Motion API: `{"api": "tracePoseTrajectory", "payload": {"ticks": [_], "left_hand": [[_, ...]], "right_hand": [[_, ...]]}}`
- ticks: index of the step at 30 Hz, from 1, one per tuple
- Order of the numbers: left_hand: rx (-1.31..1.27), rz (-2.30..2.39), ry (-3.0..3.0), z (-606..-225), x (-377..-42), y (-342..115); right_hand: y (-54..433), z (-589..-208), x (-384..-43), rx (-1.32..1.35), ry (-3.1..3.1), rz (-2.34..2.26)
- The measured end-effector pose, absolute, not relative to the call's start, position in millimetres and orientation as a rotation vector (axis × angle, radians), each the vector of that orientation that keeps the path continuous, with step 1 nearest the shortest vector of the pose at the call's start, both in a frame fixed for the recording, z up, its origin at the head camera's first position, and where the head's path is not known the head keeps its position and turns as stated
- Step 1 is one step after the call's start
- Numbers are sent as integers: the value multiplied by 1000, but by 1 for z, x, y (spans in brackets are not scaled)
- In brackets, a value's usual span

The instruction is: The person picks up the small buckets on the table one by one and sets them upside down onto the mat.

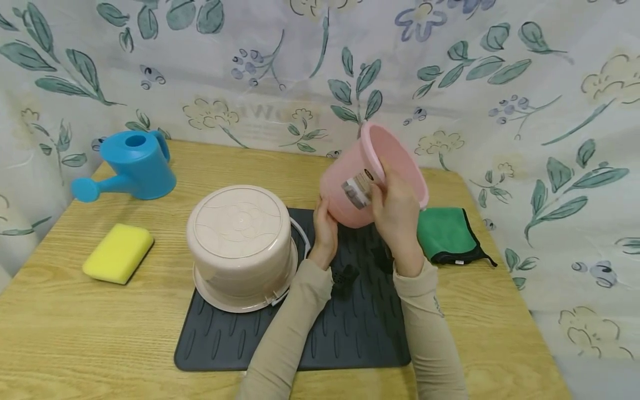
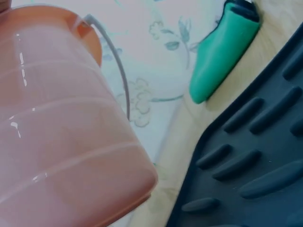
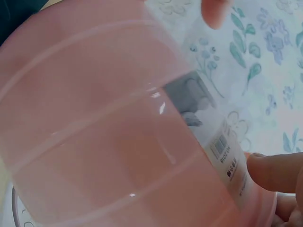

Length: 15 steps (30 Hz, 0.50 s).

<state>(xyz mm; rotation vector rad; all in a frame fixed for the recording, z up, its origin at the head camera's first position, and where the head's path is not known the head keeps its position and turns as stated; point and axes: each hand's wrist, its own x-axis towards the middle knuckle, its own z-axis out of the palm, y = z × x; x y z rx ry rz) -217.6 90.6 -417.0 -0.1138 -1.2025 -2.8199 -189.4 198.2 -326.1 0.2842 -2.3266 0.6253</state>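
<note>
Both hands hold a pink bucket tilted above the black ribbed mat, its mouth facing up and to the right. My right hand grips the rim, thumb outside near the label and fingers reaching inside. Low on the bucket's left side, my left hand supports it near the base; part of that hand is hidden. A thin grey handle hangs from the rim in the left wrist view. Left of my hands, a beige bucket stands upside down on the mat.
A blue watering can stands at the table's back left, with a yellow sponge in front of it. Right of the mat lies a green cloth item with black edging. Flowered sheeting hangs behind the wooden table.
</note>
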Motion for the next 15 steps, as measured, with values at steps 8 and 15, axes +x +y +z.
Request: {"api": "tracePoseTrajectory", "payload": {"ticks": [8, 15], "left_hand": [[-122, -2689, -1283, -403, -212, 88], [-175, -2494, -1415, -392, -205, 84]], "right_hand": [[203, -324, -184, 268, -2293, 727], [207, -324, -178, 188, -2318, 943]]}}
